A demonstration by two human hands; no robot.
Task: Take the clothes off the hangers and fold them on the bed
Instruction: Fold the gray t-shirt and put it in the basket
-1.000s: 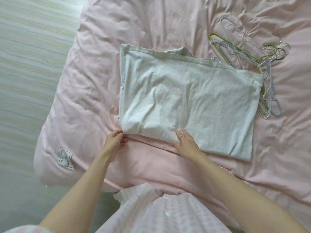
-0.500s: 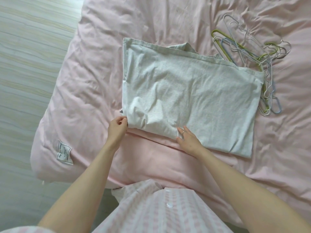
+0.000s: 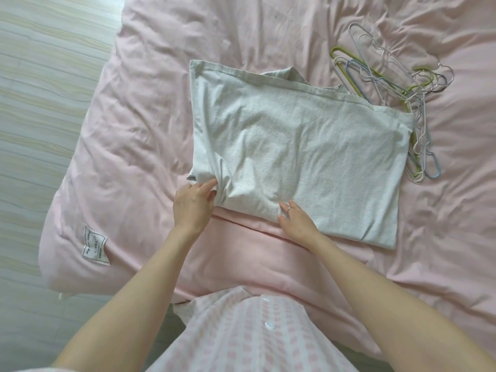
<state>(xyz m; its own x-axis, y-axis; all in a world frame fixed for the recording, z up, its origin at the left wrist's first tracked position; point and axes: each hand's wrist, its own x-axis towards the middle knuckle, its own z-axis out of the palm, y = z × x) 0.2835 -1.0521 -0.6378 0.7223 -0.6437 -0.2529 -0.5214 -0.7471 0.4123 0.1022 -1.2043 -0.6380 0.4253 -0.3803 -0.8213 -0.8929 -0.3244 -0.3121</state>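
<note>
A light grey garment (image 3: 300, 154), folded into a rough rectangle, lies on the pink duvet (image 3: 139, 124). My left hand (image 3: 192, 205) pinches the garment's near left corner, bunching the cloth there. At the middle of the near edge my right hand (image 3: 296, 221), with a ring on one finger, grips the cloth, fingertips tucked into it. A heap of empty wire hangers (image 3: 389, 84) in green, blue and white lies just beyond the garment's far right corner, partly under it.
The bed's left edge drops to a pale wood-grain floor (image 3: 40, 89). A white label (image 3: 95, 245) is sewn on the duvet's near left corner. My pink checked top (image 3: 241, 336) fills the bottom of the view.
My left hand has moved up and to the right along the near left corner, pushing it inward and bunching the cloth. The right hand keeps its place on the near edge.
</note>
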